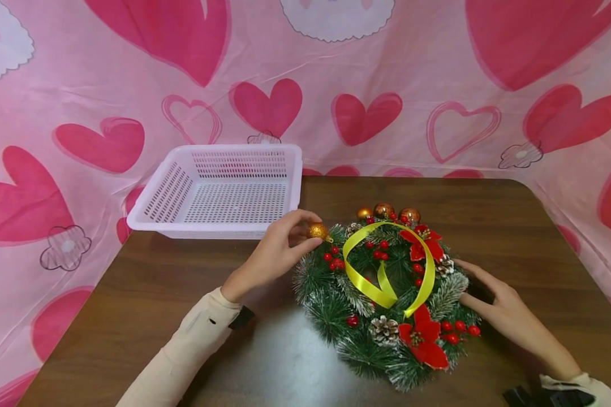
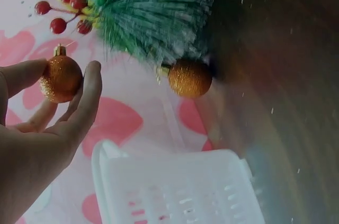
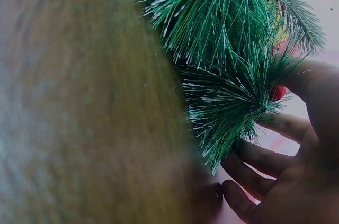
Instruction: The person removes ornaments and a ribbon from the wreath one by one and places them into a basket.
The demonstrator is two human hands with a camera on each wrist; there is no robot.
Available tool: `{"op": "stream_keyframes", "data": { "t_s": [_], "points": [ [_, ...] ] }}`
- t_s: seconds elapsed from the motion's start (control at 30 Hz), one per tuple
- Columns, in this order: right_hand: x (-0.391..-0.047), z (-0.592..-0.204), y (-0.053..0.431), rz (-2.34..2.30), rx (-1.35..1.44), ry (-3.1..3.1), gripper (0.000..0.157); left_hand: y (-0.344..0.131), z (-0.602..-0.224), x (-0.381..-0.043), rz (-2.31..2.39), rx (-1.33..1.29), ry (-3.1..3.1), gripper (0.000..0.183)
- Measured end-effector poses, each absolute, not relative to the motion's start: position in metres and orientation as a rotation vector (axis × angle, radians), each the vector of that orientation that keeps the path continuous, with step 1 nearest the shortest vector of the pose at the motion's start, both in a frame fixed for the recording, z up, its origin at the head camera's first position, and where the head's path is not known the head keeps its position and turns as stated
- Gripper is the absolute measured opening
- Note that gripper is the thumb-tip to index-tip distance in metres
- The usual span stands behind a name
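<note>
In the head view my left hand (image 1: pixel 277 249) pinches a glittery gold Christmas ball (image 1: pixel 317 231) between thumb and fingers, just over the wreath's left back edge. The ball (image 2: pixel 61 78) has a small gold cap, which points up in the left wrist view. The green Christmas wreath (image 1: pixel 331 314) lies on the table, with red berries, pinecones (image 1: pixel 384 330) and red poinsettias (image 1: pixel 424 339). A loop of yellow ribbon (image 1: pixel 429 277) stands over its middle. At the wreath's right edge, my right hand (image 1: pixel 509 316) touches the greenery (image 3: pixel 222 86) with spread fingers.
A white plastic basket (image 1: pixel 214 230) with slotted walls stands at the back left of the brown table (image 1: pixel 173 277). Several gold and copper balls (image 1: pixel 384 211) sit along the wreath's far edge. A pink curtain with hearts (image 1: pixel 366 118) hangs behind.
</note>
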State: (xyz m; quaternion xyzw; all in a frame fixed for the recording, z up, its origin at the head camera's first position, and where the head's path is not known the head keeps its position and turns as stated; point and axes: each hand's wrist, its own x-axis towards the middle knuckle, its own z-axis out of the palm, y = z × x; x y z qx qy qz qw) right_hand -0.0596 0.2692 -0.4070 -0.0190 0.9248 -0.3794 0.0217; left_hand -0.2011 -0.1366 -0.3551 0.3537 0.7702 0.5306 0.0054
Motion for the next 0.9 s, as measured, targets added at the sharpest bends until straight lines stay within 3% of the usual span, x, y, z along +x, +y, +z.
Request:
{"op": "stream_keyframes", "data": {
  "t_s": [0.37, 0.67, 0.9],
  "points": [
    [-0.060, -0.407, 0.269, -1.178, -0.065, 2.868, 0.067, -0.150, -0.349, -0.209, 1.592, 1.099, 2.522, 0.032],
    [-0.060, -0.407, 0.270, -1.172, -0.085, 2.881, 0.067, -0.151, -0.348, -0.209, 1.295, 1.343, 2.557, 0.035],
    [-0.060, -0.408, 0.270, -1.176, -0.086, 2.887, 0.067, -0.145, -0.351, -0.205, 1.175, 1.396, 2.533, 0.025]
  ]
}}
